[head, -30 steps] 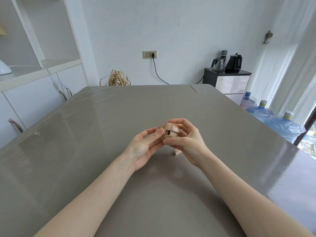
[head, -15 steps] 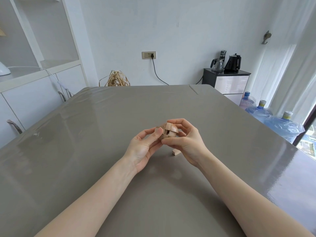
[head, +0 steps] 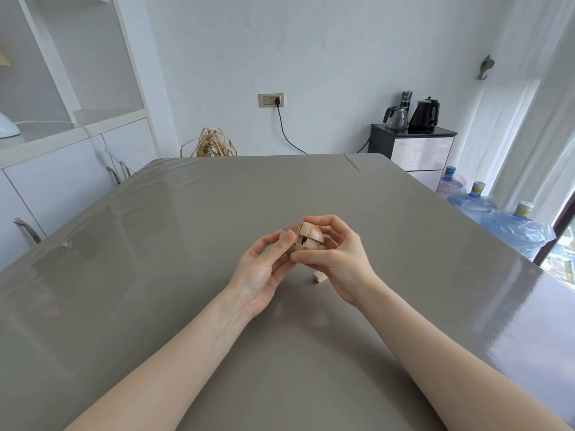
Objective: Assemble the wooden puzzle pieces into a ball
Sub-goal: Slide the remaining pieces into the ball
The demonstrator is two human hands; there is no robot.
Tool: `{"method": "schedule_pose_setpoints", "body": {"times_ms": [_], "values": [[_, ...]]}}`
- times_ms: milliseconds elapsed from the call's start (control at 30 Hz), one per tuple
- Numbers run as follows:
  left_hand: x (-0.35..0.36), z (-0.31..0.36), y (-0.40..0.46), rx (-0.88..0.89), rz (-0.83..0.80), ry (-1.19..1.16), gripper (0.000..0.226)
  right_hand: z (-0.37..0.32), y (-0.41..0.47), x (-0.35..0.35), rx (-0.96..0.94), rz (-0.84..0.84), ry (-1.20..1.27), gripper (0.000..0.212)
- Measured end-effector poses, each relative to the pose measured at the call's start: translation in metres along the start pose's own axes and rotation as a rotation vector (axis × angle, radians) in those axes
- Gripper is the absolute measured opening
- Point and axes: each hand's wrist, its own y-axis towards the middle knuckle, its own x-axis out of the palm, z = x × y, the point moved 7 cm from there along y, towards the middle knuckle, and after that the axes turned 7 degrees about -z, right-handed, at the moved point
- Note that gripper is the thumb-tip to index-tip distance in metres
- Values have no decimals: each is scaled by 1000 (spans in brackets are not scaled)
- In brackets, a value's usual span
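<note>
A partly joined wooden puzzle ball [head: 308,237] of pale interlocked blocks, with a dark gap on its front, is held above the grey table [head: 155,275] near its middle. My left hand [head: 264,269] grips its left side with thumb and fingertips. My right hand [head: 337,259] wraps it from the right, thumb under the front and fingers curled over the back. One loose wooden piece [head: 320,277] lies on the table just below, partly hidden by my right hand.
White cabinets and shelves [head: 62,150] stand along the left. Beyond the far edge sit a straw bundle [head: 214,146] and a dark side cabinet with kettles [head: 413,144]. Water bottles [head: 497,213] stand off the right edge.
The ball has turned a little between my fingers and its rounded side now faces up. Both hands stay in the same spot above the table.
</note>
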Motion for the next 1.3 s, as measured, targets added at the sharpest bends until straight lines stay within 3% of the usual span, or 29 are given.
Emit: {"method": "schedule_pose_setpoints", "body": {"times_ms": [300,533,700,867,1300], "values": [[2,0,-1,16,21,15,66,1,0,-1,-11,33,-22,53],[0,1,-2,95,85,160,49,3,-2,-3,11,67,-60,48],[-3,-5,-1,19,114,93,53,0,-4,0,-18,98,-231,48],[-6,-8,-2,-51,131,45,40,-1,-3,2,-47,88,-390,46],[-6,-6,-2,-51,139,33,41,-7,-3,4,-108,86,-481,50]]}}
